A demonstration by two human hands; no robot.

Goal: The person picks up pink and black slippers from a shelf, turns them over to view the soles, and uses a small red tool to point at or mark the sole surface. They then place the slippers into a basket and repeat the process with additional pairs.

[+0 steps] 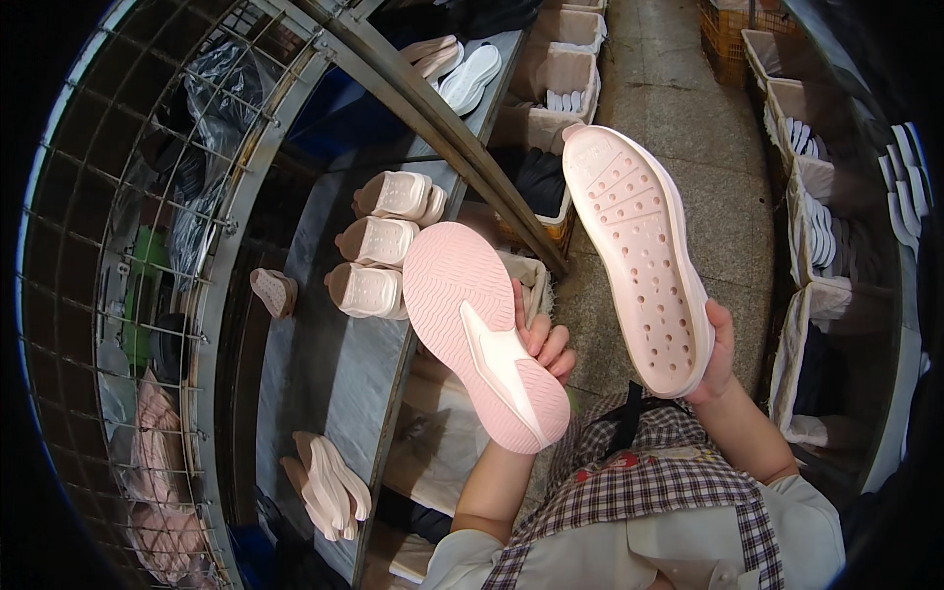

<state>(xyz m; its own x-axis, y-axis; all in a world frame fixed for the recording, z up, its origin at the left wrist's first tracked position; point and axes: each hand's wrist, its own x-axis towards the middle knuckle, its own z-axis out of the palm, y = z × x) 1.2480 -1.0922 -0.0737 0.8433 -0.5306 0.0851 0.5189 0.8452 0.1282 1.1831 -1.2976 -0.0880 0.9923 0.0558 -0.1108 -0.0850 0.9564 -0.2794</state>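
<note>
My left hand grips a pink shoe sole with its wavy tread facing up and a white patch at the waist. Most of that hand is behind the sole; only some fingers show past its edge. A second shoe sole, pale pink with rows of round holes on its inner side, is held at the heel end by my right hand. Its thumb lies along the edge, and the other fingers are hidden beneath. The two soles are apart, tilted in the air before me.
On the metal bench to the left stand stacked pale soles, with another bundle of soles nearer me. A wire mesh cage bounds the far left. Lined baskets holding soles line the right. A slanted metal post crosses beyond the bench.
</note>
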